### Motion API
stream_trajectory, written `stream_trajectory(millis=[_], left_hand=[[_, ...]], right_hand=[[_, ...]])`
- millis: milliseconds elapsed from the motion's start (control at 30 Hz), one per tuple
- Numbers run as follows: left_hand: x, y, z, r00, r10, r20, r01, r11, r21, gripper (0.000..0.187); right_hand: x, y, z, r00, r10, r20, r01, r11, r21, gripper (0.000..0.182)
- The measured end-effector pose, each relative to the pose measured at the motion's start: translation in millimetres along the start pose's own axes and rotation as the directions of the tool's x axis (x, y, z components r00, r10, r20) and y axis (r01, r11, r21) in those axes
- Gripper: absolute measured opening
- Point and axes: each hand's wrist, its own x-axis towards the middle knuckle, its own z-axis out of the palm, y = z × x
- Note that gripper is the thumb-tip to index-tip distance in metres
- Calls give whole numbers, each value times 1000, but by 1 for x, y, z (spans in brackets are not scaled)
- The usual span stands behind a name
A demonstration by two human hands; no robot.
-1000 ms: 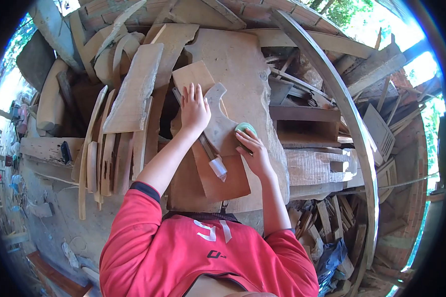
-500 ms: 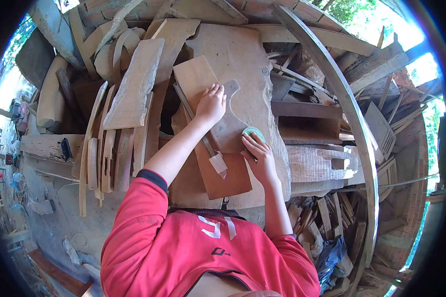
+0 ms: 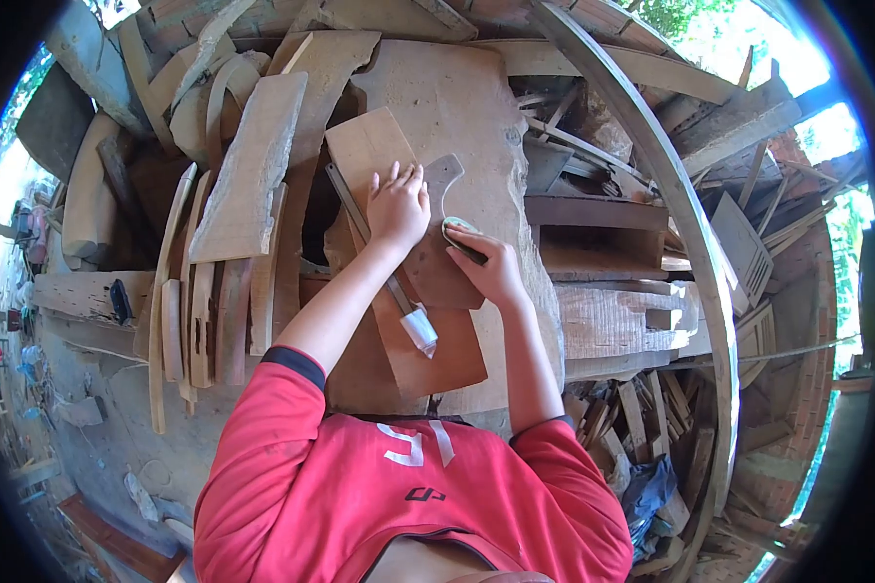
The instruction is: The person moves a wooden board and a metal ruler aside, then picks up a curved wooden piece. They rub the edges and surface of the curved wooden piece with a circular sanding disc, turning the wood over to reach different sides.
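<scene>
The right hand (image 3: 491, 272) pinches a small green-faced sanding pad (image 3: 460, 233) between thumb and curled fingers, its edge touching the right rim of a curved wooden cutout (image 3: 436, 248). The left hand (image 3: 397, 206) lies flat, fingers spread, pressing the upper part of that cutout down and gripping nothing.

The cutout is a greyish, smooth-looking board with a rounded tab at its far end and a concave notch on its right side. It lies on a reddish-brown rectangular board (image 3: 437, 355), which overhangs the near edge of a broad pale slab (image 3: 467, 107); the slab has a rough, wavy right edge. A paler square board (image 3: 365, 146) sits under the left hand's far side. A slim metal tool with a light handle (image 3: 413, 325) runs diagonally under the left wrist, along the cutout's left edge.

Left of the slab, many narrow planks (image 3: 214, 311) and curved offcuts lean in a stack. To the right, a long bent strip of wood (image 3: 685, 223) arcs over a heap of scrap pieces (image 3: 642, 428) and a brick wall.
</scene>
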Motion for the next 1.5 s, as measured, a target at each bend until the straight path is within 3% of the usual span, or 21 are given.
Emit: stream_trajectory(millis=[133,200,333,533,600,733,933,967,1200,1400,1433,1500], left_hand=[[-2,0,0,998,-53,36,54,998,-40,33],[-2,0,-1,998,-47,32,48,997,-52,33],[-1,2,0,999,-39,12,39,999,-10,31],[0,2,1,1000,-23,20,24,999,-35,32],[-2,3,0,998,-51,39,53,998,-45,32],[-3,4,-1,997,-49,66,51,998,-30,31],[-3,3,3,998,-50,42,53,996,-72,30],[-4,2,2,998,-50,44,53,996,-78,31],[-3,3,0,994,-58,91,64,996,-63,33],[-1,3,0,992,-46,115,49,998,-24,34],[-2,4,0,993,-43,111,45,999,-17,34],[-2,4,-1,992,-44,117,45,999,-13,34]], right_hand=[[-15,3,-5,997,-68,-35,68,998,0,30],[-25,8,-16,997,-70,19,67,989,128,31],[-31,7,-25,999,-23,45,14,979,202,33],[-10,2,-14,997,24,76,-38,980,194,31],[-22,2,-11,997,-74,33,75,997,-8,33],[-54,7,-20,999,-42,-22,43,997,57,34],[-25,5,-11,996,-91,-14,92,994,55,31],[-22,0,-10,998,-41,-38,44,995,90,29],[-53,9,-29,991,-125,-37,123,991,-58,25],[-24,9,-19,991,-118,-62,117,993,-20,24],[-23,8,-17,998,-38,-52,40,998,40,23],[-27,7,-17,991,-104,-78,103,995,-16,23]])
